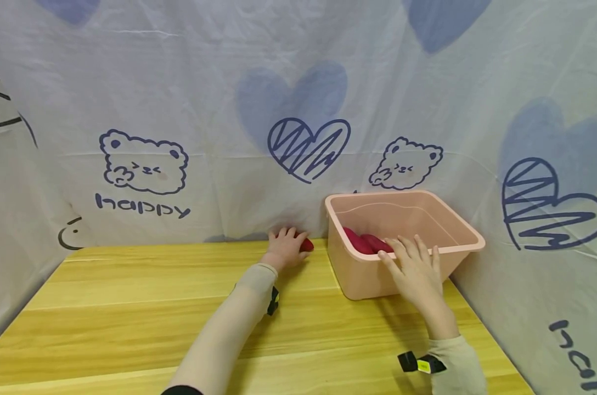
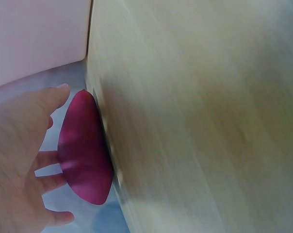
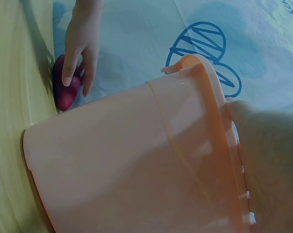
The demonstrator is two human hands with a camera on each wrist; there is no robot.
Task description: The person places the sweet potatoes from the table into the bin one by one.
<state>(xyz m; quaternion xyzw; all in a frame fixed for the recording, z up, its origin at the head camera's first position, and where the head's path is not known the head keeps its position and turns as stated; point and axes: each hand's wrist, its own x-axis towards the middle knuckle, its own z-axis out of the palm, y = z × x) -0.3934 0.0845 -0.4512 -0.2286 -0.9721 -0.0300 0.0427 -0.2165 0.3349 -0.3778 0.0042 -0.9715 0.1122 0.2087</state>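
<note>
A purple-red sweet potato point(image 2: 84, 150) with tapered ends lies on the wooden table against the back cloth. My left hand point(image 1: 282, 251) reaches over it from above, fingers spread along its far side and thumb near one end. Part of the sweet potato is hidden under that hand in the head view. To its right stands a pink plastic bin point(image 1: 370, 280). Several sweet potatoes point(image 1: 362, 241) of the same colour lie inside at its left end. My right hand point(image 1: 419, 274) is at the bin's front rim, its fingers extended over the edge.
The wooden table point(image 1: 130, 318) meets a hanging white cloth point(image 1: 214, 109) printed with bears and hearts at the back and sides. The bin stands close to the back and right cloth.
</note>
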